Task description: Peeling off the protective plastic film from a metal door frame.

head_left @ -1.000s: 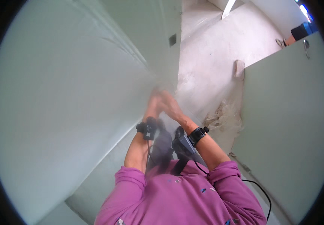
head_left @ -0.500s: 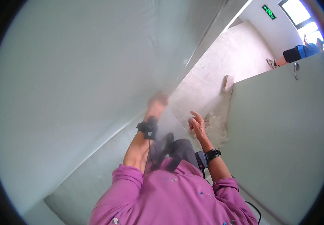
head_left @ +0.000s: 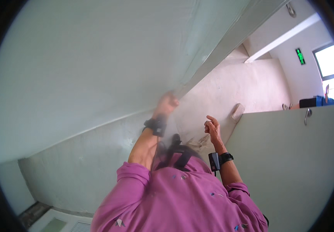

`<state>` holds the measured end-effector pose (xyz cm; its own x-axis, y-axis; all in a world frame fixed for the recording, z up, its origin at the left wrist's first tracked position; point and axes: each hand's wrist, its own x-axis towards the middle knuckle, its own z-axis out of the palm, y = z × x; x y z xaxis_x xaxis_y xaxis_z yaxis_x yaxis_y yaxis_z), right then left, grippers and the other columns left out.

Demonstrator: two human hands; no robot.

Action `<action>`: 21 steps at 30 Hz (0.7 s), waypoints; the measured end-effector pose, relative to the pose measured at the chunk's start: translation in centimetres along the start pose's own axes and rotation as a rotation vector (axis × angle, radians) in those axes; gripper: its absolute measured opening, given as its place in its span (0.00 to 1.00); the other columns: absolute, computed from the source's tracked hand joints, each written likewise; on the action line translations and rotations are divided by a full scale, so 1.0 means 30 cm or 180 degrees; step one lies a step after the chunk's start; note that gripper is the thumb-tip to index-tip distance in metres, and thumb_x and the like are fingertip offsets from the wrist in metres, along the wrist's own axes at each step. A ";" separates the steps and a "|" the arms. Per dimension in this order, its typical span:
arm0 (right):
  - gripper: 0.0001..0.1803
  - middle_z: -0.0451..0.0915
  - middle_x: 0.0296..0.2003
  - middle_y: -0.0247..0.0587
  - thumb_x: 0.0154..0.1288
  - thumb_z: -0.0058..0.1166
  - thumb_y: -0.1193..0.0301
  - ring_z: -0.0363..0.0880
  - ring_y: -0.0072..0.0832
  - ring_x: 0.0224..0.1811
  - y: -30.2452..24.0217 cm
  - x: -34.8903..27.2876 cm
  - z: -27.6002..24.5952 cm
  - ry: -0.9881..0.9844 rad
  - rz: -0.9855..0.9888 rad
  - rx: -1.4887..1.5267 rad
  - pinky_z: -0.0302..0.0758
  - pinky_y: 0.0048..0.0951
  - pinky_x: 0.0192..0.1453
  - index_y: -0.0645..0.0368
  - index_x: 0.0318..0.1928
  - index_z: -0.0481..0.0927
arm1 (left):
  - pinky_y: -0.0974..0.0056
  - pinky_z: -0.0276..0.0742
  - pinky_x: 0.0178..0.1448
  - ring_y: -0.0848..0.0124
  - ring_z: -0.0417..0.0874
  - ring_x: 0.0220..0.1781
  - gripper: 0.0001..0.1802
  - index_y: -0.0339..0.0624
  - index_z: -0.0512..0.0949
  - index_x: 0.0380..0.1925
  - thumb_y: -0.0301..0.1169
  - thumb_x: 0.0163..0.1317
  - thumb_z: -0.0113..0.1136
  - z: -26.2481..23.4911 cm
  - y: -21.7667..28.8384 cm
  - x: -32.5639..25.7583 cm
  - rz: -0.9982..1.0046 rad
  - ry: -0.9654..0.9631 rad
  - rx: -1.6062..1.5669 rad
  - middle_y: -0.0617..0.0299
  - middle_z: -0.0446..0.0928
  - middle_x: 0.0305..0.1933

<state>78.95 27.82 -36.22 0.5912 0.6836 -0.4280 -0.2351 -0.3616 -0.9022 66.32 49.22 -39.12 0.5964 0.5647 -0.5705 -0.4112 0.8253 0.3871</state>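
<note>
Pale green door (head_left: 97,69): edge just above the left hand (head_left: 167,103), blurred, fingers curled against that edge, apparently gripping it. Right hand (head_left: 212,128) raised beside, apart from the door, fingers loosely bent around nothing. Green partition (head_left: 290,162) beyond the right fingers.

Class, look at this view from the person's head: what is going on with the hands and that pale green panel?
A person in a purple top has the left hand raised against the edge of a large pale green panel; the hand is blurred, so its grip is unclear. The right hand hangs free in the air, fingers loosely curled, touching nothing. Both wrists carry dark straps. A second green panel stands at right.
</note>
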 end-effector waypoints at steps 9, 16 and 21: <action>0.22 0.67 0.20 0.35 0.49 0.42 0.69 0.62 0.17 0.17 -0.069 0.046 -0.079 -0.0330 0.0008 0.0018 0.63 0.17 0.18 0.68 0.45 0.63 | 0.67 0.63 0.18 0.69 0.68 0.17 0.05 0.40 0.67 0.22 0.29 0.49 0.51 0.109 -0.017 -0.074 0.0222 0.0713 -0.0042 0.61 0.68 0.17; 0.20 0.69 0.23 0.33 0.52 0.43 0.68 0.64 0.15 0.18 -0.058 0.071 -0.175 -0.0445 0.0015 -0.0037 0.64 0.15 0.20 0.65 0.45 0.63 | 0.66 0.68 0.22 0.69 0.70 0.19 0.03 0.40 0.67 0.20 0.24 0.47 0.50 0.016 -0.068 0.010 0.1102 -0.0059 0.0998 0.60 0.68 0.18; 0.20 0.69 0.23 0.34 0.51 0.43 0.69 0.63 0.15 0.18 -0.023 0.054 -0.210 -0.0442 0.0190 -0.0020 0.64 0.15 0.20 0.65 0.45 0.64 | 0.66 0.71 0.25 0.69 0.72 0.21 0.03 0.39 0.68 0.21 0.23 0.46 0.51 0.011 -0.094 0.013 0.1806 -0.0295 0.1774 0.60 0.69 0.20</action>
<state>84.92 25.19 -35.96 0.4637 0.7417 -0.4845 -0.2614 -0.4080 -0.8748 67.93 47.10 -40.20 0.4643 0.8768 -0.1249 -0.2787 0.2786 0.9191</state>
